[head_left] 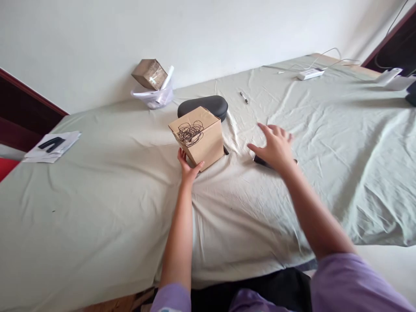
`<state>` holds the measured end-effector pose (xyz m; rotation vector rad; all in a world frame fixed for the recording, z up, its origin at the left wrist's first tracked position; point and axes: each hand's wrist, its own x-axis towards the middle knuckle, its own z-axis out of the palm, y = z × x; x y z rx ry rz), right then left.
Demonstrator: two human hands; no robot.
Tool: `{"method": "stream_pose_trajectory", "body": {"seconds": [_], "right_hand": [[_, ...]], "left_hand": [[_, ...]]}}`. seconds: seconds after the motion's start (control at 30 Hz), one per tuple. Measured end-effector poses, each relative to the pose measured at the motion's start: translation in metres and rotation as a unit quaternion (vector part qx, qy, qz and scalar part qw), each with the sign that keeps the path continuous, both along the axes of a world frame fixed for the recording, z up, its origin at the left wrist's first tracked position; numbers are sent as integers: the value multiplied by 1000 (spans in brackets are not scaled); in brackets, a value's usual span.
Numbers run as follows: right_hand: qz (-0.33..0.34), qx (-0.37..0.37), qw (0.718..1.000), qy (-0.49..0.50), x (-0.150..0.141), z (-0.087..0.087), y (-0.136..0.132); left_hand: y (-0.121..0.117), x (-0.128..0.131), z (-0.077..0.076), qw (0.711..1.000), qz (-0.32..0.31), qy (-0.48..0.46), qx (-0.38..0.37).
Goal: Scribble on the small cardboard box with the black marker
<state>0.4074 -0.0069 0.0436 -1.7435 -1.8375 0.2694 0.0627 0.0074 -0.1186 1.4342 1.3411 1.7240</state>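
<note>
A brown cardboard box (pixel 208 141) with a black scribble on its top stands near the middle of the cloth-covered table, slightly tilted. My left hand (pixel 189 168) grips its lower left corner, thumb on the front face and fingers round the side. Part of a dark flat object (pixel 225 150) shows at the box's lower right edge; the rest is hidden. To the right, my right hand (pixel 274 145) is in the air with fingers spread and nothing in them. Beneath that hand lies a dark flat object like a phone (pixel 261 161), mostly covered from view.
Behind the box is a black hard case (pixel 204 104). A pen (pixel 243 98) and a white power strip (pixel 310 74) lie farther right. At the back left, a plastic basket (pixel 157 99) holds another box (pixel 149 74). Papers (pixel 52 147) with a black stapler-like object lie far left.
</note>
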Motion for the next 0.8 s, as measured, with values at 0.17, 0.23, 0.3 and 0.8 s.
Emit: {"method": "stream_pose_trajectory", "body": {"seconds": [0.17, 0.23, 0.3, 0.8], "right_hand": [[91, -322, 913, -234, 106, -40, -1], [124, -289, 916, -249, 112, -50, 2], [132, -260, 932, -215, 102, -56, 4], [257, -293, 586, 711, -63, -5, -49]], "left_hand": [[1, 0, -4, 1000, -5, 16, 4], [3, 0, -5, 1000, -4, 20, 1], [4, 0, -4, 1000, 1, 22, -2], [-10, 8, 19, 1000, -7, -10, -20]]}}
